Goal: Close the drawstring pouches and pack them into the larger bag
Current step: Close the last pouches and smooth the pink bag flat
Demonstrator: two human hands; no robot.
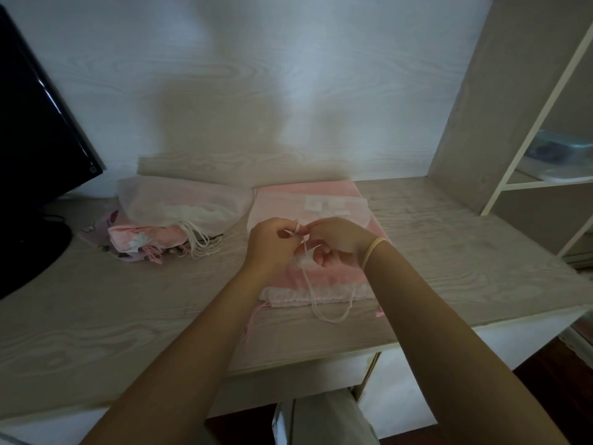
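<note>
A pink bag (324,277) with a white gathered hem lies flat on the desk, a translucent white pouch (321,203) on top of it. My left hand (272,242) and my right hand (340,242) meet above it, both pinching the white drawstring (309,284), which hangs down in a loop over the hem. A pile of other pouches (179,213), white and pink with cords trailing, sits to the left.
A black monitor (38,130) on its stand fills the left side. A wooden desk (128,316) runs to its front edge near me. White shelving (545,175) with a plastic box stands at the right. A yellow band circles my right wrist.
</note>
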